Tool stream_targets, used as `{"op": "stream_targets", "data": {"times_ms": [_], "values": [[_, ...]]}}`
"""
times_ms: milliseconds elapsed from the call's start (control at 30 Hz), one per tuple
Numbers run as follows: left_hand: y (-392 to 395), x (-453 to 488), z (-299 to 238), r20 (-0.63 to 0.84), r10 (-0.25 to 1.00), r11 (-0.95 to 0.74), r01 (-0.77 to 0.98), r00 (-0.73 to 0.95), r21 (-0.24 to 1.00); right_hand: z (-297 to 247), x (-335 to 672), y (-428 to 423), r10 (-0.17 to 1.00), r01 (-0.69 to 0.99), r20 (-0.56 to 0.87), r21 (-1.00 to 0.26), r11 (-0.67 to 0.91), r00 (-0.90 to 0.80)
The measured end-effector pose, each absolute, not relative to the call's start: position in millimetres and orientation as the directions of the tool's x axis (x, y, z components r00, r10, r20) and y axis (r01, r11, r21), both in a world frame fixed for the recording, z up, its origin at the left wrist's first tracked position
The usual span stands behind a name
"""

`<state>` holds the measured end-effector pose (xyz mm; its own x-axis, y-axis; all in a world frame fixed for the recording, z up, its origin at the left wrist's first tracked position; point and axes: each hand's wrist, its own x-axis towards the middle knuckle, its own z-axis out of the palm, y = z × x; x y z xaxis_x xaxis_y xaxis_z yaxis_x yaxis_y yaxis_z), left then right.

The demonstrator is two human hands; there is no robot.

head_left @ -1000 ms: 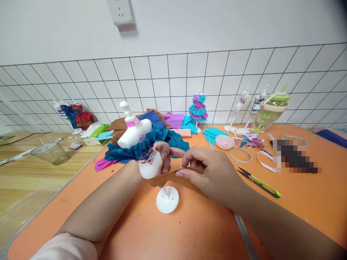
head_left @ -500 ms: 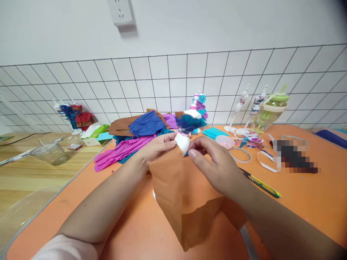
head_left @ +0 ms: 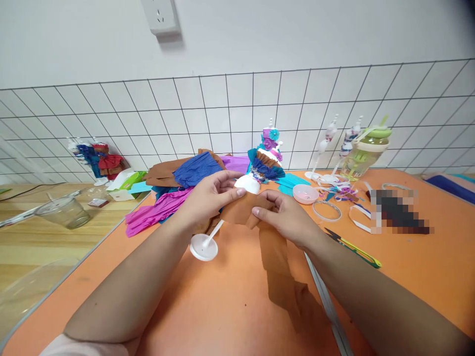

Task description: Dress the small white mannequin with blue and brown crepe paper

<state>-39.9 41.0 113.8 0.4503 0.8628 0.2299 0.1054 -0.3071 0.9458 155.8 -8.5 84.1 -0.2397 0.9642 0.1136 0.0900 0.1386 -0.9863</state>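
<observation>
My left hand (head_left: 210, 195) is closed on a small white mannequin (head_left: 248, 183) that lies tilted away from me, its blue and brown crepe ruffles (head_left: 266, 167) pointing toward the wall. The mannequin's thin stem and round white base (head_left: 203, 246) stick out below my left wrist, close to the orange table (head_left: 230, 306). My right hand (head_left: 284, 215) pinches a strip of brown crepe paper (head_left: 245, 207) against the mannequin. The rest of the strip (head_left: 282, 277) trails down over the table toward me.
A pile of crepe paper (head_left: 174, 190) in brown, blue, magenta and purple lies behind my hands. Finished dressed mannequins (head_left: 270, 138) stand by the wire grid. Scissors (head_left: 352, 247), tape rings (head_left: 328, 210), a pink dish (head_left: 305, 194) and a green bottle (head_left: 365, 151) sit to the right. A plastic cup (head_left: 63, 212) stands left.
The mannequin has been tipped away from me, so its base now shows at the left. The brown paper, held up as a wide sheet, is now gathered into a strip at the mannequin.
</observation>
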Motion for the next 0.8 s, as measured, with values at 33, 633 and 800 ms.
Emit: {"op": "stream_targets", "data": {"times_ms": [33, 633, 800], "values": [[41, -39, 114, 0.216, 0.863, -0.277, 0.071, 0.456, 0.958, 85, 159, -7, 0.962, 0.123, 0.134, -0.978, 0.167, -0.238], [35, -31, 108, 0.132, 0.716, 0.136, -0.323, 0.685, 0.937, 101, 179, -5, 0.933, -0.023, 0.223, -0.974, 0.226, -0.284], [39, -33, 104, 0.184, 0.701, -0.025, -0.234, 0.689, 0.972, 101, 182, -3, 0.921, 0.144, 0.281, -0.934, 0.327, -0.270]]}}
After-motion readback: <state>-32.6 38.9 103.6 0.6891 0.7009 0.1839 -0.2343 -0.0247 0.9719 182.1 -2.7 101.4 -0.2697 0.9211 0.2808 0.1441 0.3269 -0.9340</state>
